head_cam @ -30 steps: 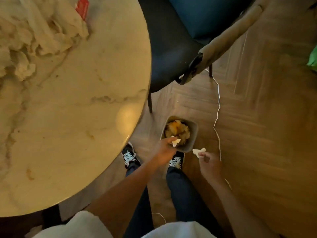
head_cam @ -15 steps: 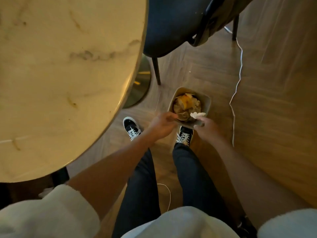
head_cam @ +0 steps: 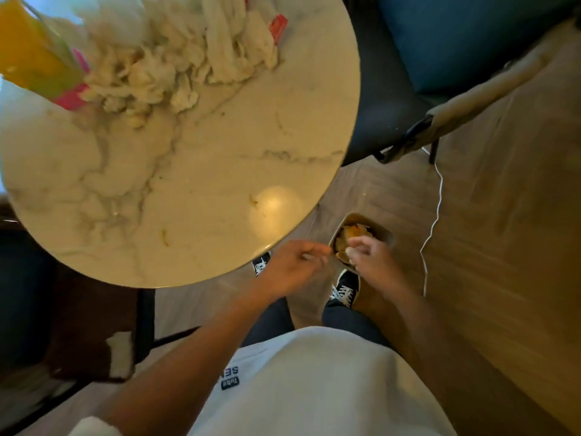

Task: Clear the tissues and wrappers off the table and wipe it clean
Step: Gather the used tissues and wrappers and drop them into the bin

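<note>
Two bare hands reach down over a small grey waste bin (head_cam: pixel 385 236) standing on the herringbone wooden floor (head_cam: pixel 503 215), just beside the round marble-topped desk (head_cam: pixel 204 171). Left hand (head_cam: pixel 294 269) hangs beside the bin's rim, fingers loosely curled; motion blur hides whether its grip holds anything. Right hand (head_cam: pixel 372 259) sits above the bin's opening, fingers bunched downward, and what its grip holds cannot be told. Inside the bin lie crumpled yellowish papers. Heaped white crumpled tissues (head_cam: pixel 176 55) remain on the desk's far side, with a small red wrapper (head_cam: pixel 278 28) at their right edge and a yellow-and-pink carton (head_cam: pixel 37 58) to their left. A white cable (head_cam: pixel 435 215) trails across the floor.
</note>
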The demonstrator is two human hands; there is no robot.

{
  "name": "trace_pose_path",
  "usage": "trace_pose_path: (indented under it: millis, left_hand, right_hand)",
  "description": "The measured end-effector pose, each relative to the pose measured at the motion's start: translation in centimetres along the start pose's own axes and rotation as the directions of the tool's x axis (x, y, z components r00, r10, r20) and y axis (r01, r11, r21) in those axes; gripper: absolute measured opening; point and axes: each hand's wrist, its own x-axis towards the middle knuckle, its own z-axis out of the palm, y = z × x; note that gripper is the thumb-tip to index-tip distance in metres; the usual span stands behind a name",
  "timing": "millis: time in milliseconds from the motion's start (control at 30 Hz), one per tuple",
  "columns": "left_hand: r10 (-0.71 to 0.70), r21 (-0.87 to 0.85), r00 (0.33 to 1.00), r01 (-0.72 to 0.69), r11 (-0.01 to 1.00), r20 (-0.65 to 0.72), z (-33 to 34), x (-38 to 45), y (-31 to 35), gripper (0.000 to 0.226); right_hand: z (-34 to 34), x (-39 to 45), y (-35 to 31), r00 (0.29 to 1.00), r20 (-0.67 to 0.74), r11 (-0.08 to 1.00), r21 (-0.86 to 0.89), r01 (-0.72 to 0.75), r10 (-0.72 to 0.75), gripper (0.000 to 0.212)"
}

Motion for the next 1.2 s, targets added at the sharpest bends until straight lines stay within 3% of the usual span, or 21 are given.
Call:
trace_pose_path:
  millis: [167,300,400,567,633,733,867,1100,1200]
  left_hand:
    - [0.107,-0.104,0.971,-0.131,0.986,-0.215,-7.8,-3.3,1.5,0.015]
    - [0.135,-0.08,0.925,-0.174,0.981,-0.357,-14.3,-3.8,1.0,0.015]
    - [0.176,0.035,0.861,-0.182,0.983,-0.478,-19.0,-2.9,0.2,0.016]
    - [0.207,0.228,0.718,-0.069,0.971,-0.665,-26.1,0.6,-2.3,0.024]
    - [0.22,0.28,0.701,-0.029,0.959,-0.678,-28.4,1.9,-3.8,0.027]
    - [0.263,0.4,0.732,0.014,0.916,-0.628,-31.1,3.4,-5.1,0.029]
    - [0.391,0.549,0.771,-0.065,0.833,-0.503,-32.9,4.5,-5.3,0.031]
    - [0.548,0.615,0.668,-0.169,0.77,-0.503,-34.1,5.7,-6.2,0.02]
    - [0.549,0.586,0.651,-0.191,0.787,-0.524,-34.0,5.8,-6.4,0.02]
  right_hand:
    - [3.8,-3.8,-9.3,0.967,0.006,0.964,-0.067,0.256,-0.256,0.023]
    - [7.2,-4.0,-15.8,0.918,0.021,0.915,-0.067,0.397,-0.397,0.021]
    - [9.5,-3.3,-19.4,0.901,0.03,0.897,-0.084,0.434,-0.433,0.021]
    - [12.5,-1.5,-23.0,0.906,0.039,0.9,-0.105,0.423,-0.421,0.021]
    - [13.6,-0.8,-23.5,0.913,0.04,0.903,-0.134,0.408,-0.407,0.022]
    - [15.1,0.0,-23.9,0.922,0.032,0.906,-0.172,0.386,-0.387,0.023]
    - [17.1,1.3,-24.9,0.93,0.013,0.908,-0.211,0.361,-0.367,0.024]
    - [20.2,5.0,-30.1,0.915,0.004,0.859,-0.345,0.379,-0.402,0.033]
    - [20.9,7.0,-32.5,0.886,0.012,0.763,-0.503,0.405,-0.463,0.045]
